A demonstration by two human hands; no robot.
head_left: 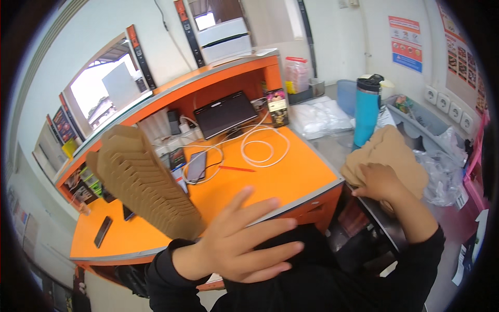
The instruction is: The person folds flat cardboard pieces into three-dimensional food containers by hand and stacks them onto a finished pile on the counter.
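My left hand (247, 242) is held out in front of my body with its fingers spread, and nothing is in it. Just beyond it, a tall nested stack of brown cardboard food boxes (145, 182) leans across the left side of the orange desk. On the right, my right hand (382, 182) has its fingers curled over the near left edge of a pile of flat brown cardboard blanks (397, 151). How many blanks the fingers pinch is hidden. The pile lies on a grey metal table.
A teal tumbler (367, 112) stands behind the blanks, beside a grey plastic tray (426, 122) and clear plastic bags (442, 174). The orange desk (291, 171) carries a monitor (226, 114), a looped white cable (265, 161), a red pen (237, 169) and phones (103, 232).
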